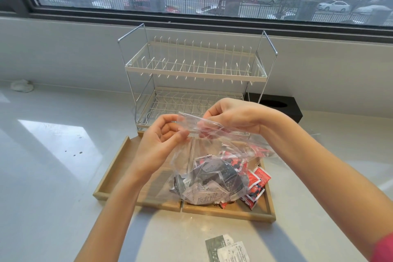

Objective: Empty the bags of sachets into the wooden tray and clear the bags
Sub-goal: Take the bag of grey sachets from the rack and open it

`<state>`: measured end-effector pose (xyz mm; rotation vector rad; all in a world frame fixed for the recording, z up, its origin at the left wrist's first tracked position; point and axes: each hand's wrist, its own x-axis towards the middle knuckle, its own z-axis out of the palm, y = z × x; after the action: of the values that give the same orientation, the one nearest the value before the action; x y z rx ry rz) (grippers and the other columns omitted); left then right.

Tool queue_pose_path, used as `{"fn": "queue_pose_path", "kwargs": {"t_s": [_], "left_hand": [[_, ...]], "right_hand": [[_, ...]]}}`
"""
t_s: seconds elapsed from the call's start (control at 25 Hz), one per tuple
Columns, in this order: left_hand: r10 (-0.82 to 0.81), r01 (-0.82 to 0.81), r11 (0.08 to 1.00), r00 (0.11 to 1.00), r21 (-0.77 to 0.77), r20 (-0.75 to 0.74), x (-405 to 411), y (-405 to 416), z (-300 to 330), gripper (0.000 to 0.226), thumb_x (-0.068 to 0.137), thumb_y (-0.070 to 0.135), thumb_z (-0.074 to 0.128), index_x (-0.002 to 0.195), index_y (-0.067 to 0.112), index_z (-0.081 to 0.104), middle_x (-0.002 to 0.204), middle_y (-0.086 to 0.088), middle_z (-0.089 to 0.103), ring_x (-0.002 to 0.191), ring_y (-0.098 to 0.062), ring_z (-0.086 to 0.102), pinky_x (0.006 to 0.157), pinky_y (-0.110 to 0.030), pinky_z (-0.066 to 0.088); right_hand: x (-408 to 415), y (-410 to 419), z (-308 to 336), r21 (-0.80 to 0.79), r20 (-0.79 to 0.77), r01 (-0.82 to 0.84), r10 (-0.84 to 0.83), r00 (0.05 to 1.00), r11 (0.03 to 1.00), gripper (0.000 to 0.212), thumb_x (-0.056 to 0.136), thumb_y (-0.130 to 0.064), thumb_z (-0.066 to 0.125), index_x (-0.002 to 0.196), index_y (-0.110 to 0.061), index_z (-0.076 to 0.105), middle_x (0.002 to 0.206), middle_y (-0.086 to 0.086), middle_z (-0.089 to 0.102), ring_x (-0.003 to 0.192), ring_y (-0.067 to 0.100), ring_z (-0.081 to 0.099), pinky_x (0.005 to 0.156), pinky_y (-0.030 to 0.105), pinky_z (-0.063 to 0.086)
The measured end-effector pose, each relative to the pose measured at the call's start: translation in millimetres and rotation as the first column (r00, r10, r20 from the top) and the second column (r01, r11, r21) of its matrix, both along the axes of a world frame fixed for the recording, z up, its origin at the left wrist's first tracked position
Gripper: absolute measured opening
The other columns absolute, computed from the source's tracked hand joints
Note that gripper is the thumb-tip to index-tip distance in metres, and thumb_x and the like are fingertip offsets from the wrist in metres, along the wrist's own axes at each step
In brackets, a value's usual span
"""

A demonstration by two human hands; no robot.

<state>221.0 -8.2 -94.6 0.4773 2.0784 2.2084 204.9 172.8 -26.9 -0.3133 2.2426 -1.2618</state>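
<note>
A clear plastic zip bag [214, 155] full of grey and black sachets [212, 185] hangs upright over the wooden tray [119, 161]. My left hand [161, 140] pinches the near lip of the bag's mouth. My right hand [231, 117] pinches the far lip, and the two lips are pulled apart. Red sachets [257, 185] lie loose in the tray's right compartment, partly behind the bag. The bag's bottom rests in the tray near the divider.
A white two-tier dish rack [195, 70] stands just behind the tray. A black tissue box [282, 106] sits to its right. Two loose sachets [227, 249] lie on the white counter near the front edge. A crumpled white cloth [22, 85] lies far left.
</note>
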Motion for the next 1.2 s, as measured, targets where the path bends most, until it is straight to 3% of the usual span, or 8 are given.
{"fn": "queue_pose_path", "kwargs": {"t_s": [0.12,0.28,0.44,0.64,0.8,0.92,1.04,1.2], "left_hand": [[0.006,-0.006,1.000,1.000,-0.022,0.004,1.4,-10.7,-4.5,0.025,0.070,0.015,0.063,0.095,0.016,0.057,0.068,0.006,0.065,0.065,0.000,0.062,0.061,-0.009,0.047],[0.036,-0.037,0.998,0.999,-0.057,-0.008,2.5,-16.5,-2.9,0.017,0.079,0.012,0.061,0.090,0.025,0.061,0.069,0.010,0.066,0.063,0.006,0.059,0.062,-0.006,0.044],[-0.043,0.031,0.990,0.995,-0.138,-0.085,-0.5,-6.5,15.5,0.013,0.070,0.034,0.065,0.077,0.044,0.066,0.083,0.026,0.068,0.078,0.007,0.062,0.068,-0.006,0.045],[-0.033,0.026,0.997,0.993,-0.067,-0.117,-3.5,-0.3,17.2,0.003,0.073,0.032,0.069,0.073,0.034,0.069,0.071,0.015,0.070,0.072,0.003,0.062,0.068,-0.009,0.046],[-0.030,0.025,0.999,0.994,-0.047,-0.105,-3.9,-5.0,14.2,0.006,0.070,0.035,0.065,0.073,0.034,0.070,0.071,0.014,0.070,0.072,0.002,0.062,0.067,-0.009,0.046],[-0.020,0.015,0.999,0.994,-0.050,-0.111,-3.9,-4.1,15.1,0.006,0.074,0.029,0.067,0.074,0.034,0.070,0.068,0.012,0.070,0.070,0.001,0.062,0.065,-0.009,0.046],[-0.029,0.024,0.999,0.992,-0.043,-0.126,-2.9,-2.8,16.6,0.014,0.077,0.023,0.062,0.078,0.035,0.070,0.063,0.010,0.066,0.063,0.000,0.059,0.063,-0.009,0.045],[-0.055,0.046,0.996,0.989,-0.072,-0.135,-4.5,-5.4,13.4,0.020,0.077,0.021,0.060,0.084,0.036,0.070,0.060,0.013,0.062,0.060,0.000,0.055,0.062,-0.010,0.045]], "right_hand": [[-2.4,8.3,10.6,-0.139,-0.052,0.150,-0.158,0.986,0.979,0.017,0.084,-0.016,0.060,0.070,-0.018,0.068,0.068,-0.004,0.069,0.066,0.007,0.063,0.068,0.020,0.053],[-2.8,11.6,25.4,-0.180,-0.215,0.156,-0.194,0.957,0.971,0.011,0.086,-0.019,0.059,0.078,-0.012,0.061,0.069,-0.003,0.066,0.063,0.002,0.065,0.070,0.020,0.053],[1.3,5.0,20.8,-0.154,-0.285,0.118,-0.159,0.945,0.981,0.008,0.085,-0.019,0.060,0.079,-0.014,0.059,0.069,-0.005,0.065,0.062,0.002,0.062,0.065,0.016,0.052],[-0.9,14.8,17.9,-0.336,-0.232,0.175,-0.262,0.937,0.925,0.010,0.090,-0.024,0.051,0.091,-0.017,0.058,0.084,-0.002,0.066,0.075,0.006,0.065,0.067,0.016,0.052],[4.3,31.5,-2.6,0.049,-0.008,0.061,-0.061,0.998,0.997,0.046,0.094,-0.045,0.028,0.121,-0.017,0.054,0.116,-0.007,0.062,0.103,0.003,0.060,0.084,0.013,0.047],[9.1,38.5,-8.5,0.116,0.020,-0.021,0.019,1.000,0.993,0.036,0.093,-0.038,0.040,0.105,-0.017,0.065,0.083,-0.015,0.061,0.065,-0.007,0.055,0.061,0.005,0.042],[4.8,42.5,-8.8,0.039,-0.072,0.020,-0.017,0.997,0.999,0.018,0.089,-0.027,0.054,0.089,-0.017,0.068,0.076,-0.006,0.060,0.071,0.006,0.052,0.067,0.015,0.045],[7.2,49.2,13.3,-0.196,-0.206,0.145,-0.186,0.961,0.970,0.011,0.088,-0.018,0.054,0.082,-0.017,0.064,0.064,-0.009,0.057,0.060,0.003,0.052,0.062,0.014,0.046]]}}
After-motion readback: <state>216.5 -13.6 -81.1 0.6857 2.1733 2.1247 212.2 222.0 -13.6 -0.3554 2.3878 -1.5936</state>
